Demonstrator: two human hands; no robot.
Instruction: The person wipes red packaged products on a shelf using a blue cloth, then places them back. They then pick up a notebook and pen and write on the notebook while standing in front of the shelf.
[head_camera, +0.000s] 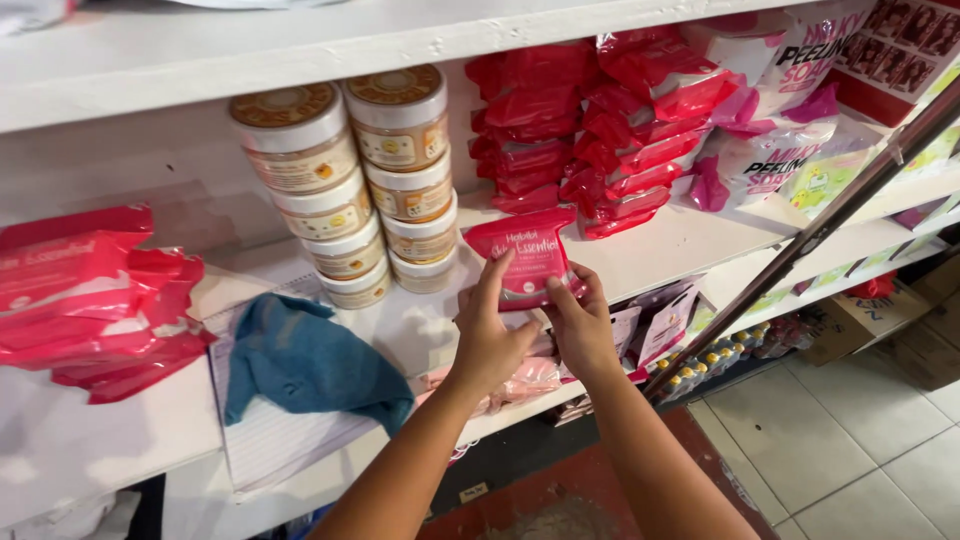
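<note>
Holding a soft, light red packet (524, 258) above the white shelf (690, 240), the left hand (490, 335) and right hand (580, 325) pinch its crinkly bottom edge, probably the best place to grab.

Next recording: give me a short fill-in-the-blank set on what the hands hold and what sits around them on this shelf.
1. Both hands, left hand and right hand, hold one flat ____ packet.
2. Left of the hands, a crumpled ____ cloth lies on the shelf.
3. The round jars behind the cloth stand in ____ stacks.

Missing words: red; blue; two
</note>
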